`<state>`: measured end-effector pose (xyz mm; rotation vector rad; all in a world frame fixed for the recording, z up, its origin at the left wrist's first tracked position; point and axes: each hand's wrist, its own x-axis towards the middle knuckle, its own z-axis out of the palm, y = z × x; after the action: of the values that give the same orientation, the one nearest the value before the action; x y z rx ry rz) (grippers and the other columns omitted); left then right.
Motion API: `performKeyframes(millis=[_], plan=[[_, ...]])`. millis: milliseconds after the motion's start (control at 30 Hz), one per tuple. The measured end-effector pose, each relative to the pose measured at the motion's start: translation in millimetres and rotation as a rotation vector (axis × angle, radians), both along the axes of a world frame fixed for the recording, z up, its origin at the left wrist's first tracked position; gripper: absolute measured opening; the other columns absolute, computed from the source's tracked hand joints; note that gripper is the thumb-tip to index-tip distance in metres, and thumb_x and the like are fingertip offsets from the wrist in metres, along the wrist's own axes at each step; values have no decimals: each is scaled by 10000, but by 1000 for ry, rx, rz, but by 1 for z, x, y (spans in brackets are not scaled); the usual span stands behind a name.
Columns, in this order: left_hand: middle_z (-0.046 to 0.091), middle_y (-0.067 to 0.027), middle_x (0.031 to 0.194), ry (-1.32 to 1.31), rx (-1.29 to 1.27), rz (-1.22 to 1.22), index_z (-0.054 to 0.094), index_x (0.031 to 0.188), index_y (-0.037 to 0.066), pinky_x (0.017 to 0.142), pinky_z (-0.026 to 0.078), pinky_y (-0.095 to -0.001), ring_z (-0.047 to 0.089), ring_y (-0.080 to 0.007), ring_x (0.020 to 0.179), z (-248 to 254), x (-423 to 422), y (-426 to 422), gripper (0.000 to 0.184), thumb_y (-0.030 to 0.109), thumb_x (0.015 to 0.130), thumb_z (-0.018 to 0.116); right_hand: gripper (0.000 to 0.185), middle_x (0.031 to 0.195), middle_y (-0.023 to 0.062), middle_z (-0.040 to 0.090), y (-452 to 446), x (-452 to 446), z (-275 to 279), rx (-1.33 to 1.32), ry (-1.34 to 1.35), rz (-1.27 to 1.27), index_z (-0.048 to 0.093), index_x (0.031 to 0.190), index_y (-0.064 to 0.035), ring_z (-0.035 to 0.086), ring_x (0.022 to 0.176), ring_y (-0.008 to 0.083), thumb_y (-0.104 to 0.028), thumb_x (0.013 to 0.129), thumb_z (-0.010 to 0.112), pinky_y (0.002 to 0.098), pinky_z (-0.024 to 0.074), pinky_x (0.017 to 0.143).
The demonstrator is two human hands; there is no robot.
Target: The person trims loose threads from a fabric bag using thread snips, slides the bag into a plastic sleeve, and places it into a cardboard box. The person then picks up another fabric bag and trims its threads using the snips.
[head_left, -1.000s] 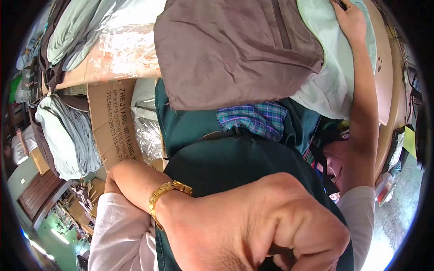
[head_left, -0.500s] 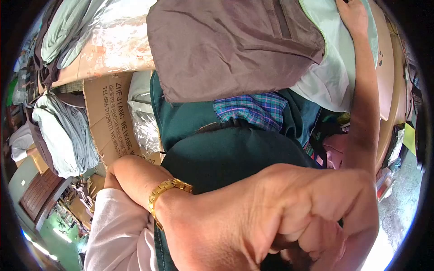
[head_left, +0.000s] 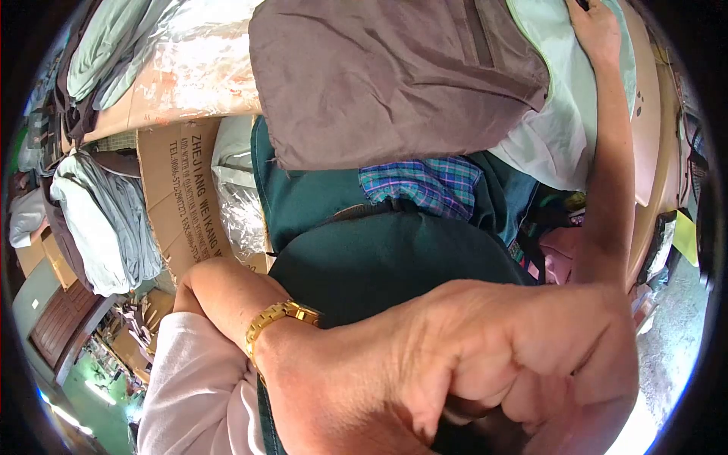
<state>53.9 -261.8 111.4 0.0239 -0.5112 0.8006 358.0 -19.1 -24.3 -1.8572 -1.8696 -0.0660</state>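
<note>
My left hand (head_left: 485,364), below a gold wristwatch (head_left: 277,322), is very close to the camera with its fingers curled inward. Whatever is inside the curl, if anything, is hidden. At the top right, my right hand (head_left: 597,34) lies over pale green fabric (head_left: 557,114), partly cut off by the frame edge. A small dark thing shows by its fingers, too little to name. Beside that fabric spreads a brown-grey cloth piece (head_left: 394,83) with a slit-like strip. Under it, dark green cloth (head_left: 318,193) and a blue plaid cloth (head_left: 421,186) show.
A printed cardboard box (head_left: 182,197) and clear plastic wrap (head_left: 205,61) stand at the left. Grey-white garments (head_left: 102,220) hang farther left. On the right is a curved tan table edge (head_left: 652,182), with a pink item (head_left: 557,254) lower down.
The view has shifted very slightly. My left hand's curled fingers have turned a little, while my right hand stays over the pale green fabric.
</note>
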Motion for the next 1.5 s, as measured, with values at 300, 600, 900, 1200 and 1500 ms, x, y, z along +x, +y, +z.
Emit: performKeyframes(millis=[300,600,900,1200,1500], plan=[[582,-279,1121,-12,94,58,607,935,-153,811,566,-291,691,-259,871,-13,1,9,287,15,775,776,328,713,177,567,1,-1,2,25,16,13,615,877,-52,510,618,312,-379,863,640,362,444,613],[551,-242,1128,215,-33,-132,488,1110,-172,819,584,-332,695,-255,829,6,-12,16,511,88,785,785,324,924,169,689,-4,-9,2,11,-17,-47,682,1039,-74,654,867,350,-287,796,672,404,513,741],[658,-254,967,223,149,177,567,1047,-157,820,576,-367,694,-309,872,1,-12,22,432,140,807,769,231,834,133,683,-12,-17,10,-24,58,-44,671,939,-62,648,772,334,-216,771,705,390,502,686],[688,-188,964,292,372,-48,675,978,-68,799,571,-372,664,-286,852,10,-22,34,439,284,746,795,174,765,143,635,-18,-24,17,23,103,-33,606,850,-49,621,728,359,-137,743,712,410,481,633],[609,-89,846,662,1342,172,626,954,36,703,484,-295,618,-239,763,15,-61,74,192,220,907,658,198,770,148,557,-29,-26,20,48,102,155,516,763,-26,577,745,370,-57,676,691,430,455,615]])
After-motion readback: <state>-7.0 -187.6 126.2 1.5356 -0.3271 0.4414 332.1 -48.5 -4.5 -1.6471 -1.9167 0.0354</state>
